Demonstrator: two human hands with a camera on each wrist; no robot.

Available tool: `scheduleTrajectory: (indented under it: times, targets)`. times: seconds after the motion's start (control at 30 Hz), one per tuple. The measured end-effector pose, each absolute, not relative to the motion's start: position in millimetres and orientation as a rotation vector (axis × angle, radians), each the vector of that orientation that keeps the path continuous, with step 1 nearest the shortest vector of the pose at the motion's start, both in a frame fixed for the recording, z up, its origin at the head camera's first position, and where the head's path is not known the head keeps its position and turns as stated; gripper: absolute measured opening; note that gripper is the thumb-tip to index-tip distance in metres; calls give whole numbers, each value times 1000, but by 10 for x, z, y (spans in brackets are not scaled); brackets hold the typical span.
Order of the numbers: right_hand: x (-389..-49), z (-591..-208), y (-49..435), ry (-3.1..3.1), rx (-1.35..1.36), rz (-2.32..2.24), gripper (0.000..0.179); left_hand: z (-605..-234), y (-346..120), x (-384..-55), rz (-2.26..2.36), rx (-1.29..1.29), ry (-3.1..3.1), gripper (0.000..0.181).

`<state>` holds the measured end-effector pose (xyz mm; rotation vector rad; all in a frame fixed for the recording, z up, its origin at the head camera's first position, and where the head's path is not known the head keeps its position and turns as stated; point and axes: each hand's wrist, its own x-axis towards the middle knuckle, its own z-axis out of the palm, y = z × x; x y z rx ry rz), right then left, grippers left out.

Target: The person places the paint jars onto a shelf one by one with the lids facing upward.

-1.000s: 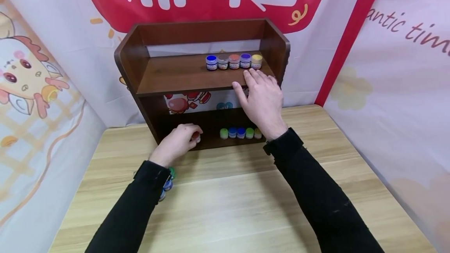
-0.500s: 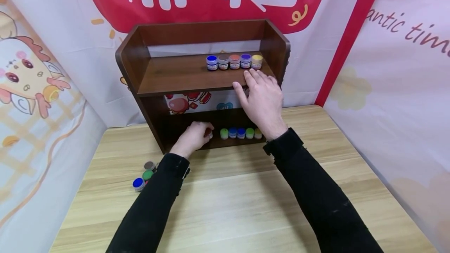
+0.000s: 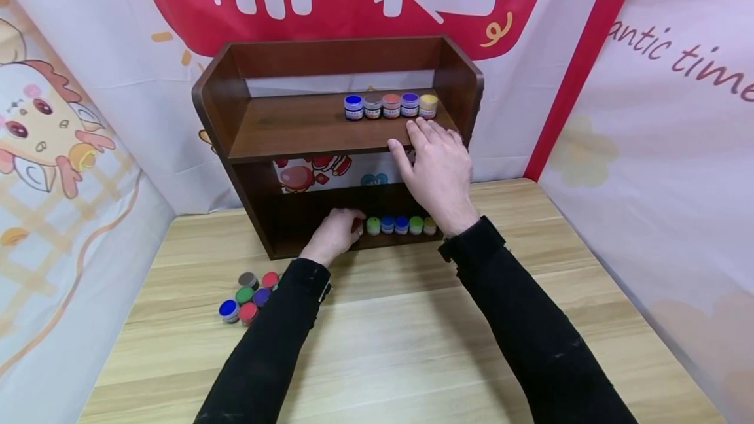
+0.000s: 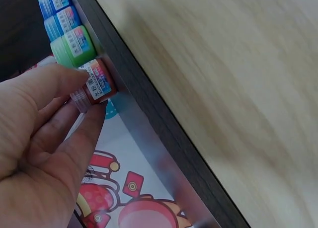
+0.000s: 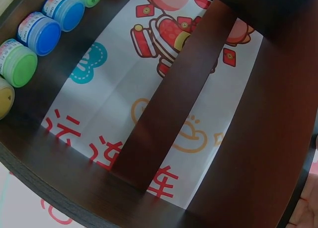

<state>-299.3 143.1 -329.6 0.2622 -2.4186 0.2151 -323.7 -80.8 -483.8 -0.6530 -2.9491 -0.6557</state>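
Note:
My left hand point(image 3: 333, 235) is at the lower shelf of the brown wooden rack point(image 3: 232, 106). Between thumb and fingers it pinches a small paint jar point(image 4: 101, 81) with reddish-brown paint and a clear lid. The jar stands beside a light green paint jar point(image 4: 74, 46), at the left end of a row; whether they touch cannot be told. Blue, green and yellow jars continue that row to the right. My right hand point(image 3: 438, 172) rests with extended fingers on the upper shelf's front edge, just before a yellow-topped jar point(image 3: 428, 106).
Several paint jars line the right part of the upper shelf, a blue one point(image 3: 353, 108) leftmost. On the wooden table point(image 3: 377, 345), left of my left forearm, loose jars cluster, including a green one point(image 3: 244, 295). Printed cloth point(image 3: 636, 169) hangs behind and at the sides.
My left hand has moved right along the lower shelf with the reddish-brown paint jar, up beside the light green one. The loose jars on the table came into view. My right hand has stayed in place.

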Motion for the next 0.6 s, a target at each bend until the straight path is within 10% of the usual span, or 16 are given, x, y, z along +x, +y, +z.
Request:
scheduleTrajectory:
  times: [0.6]
  targets:
    - [-2989,-3304,1431,-2399,268,235,81,-4551,-967,-3034,-573,-757,-2886,43]
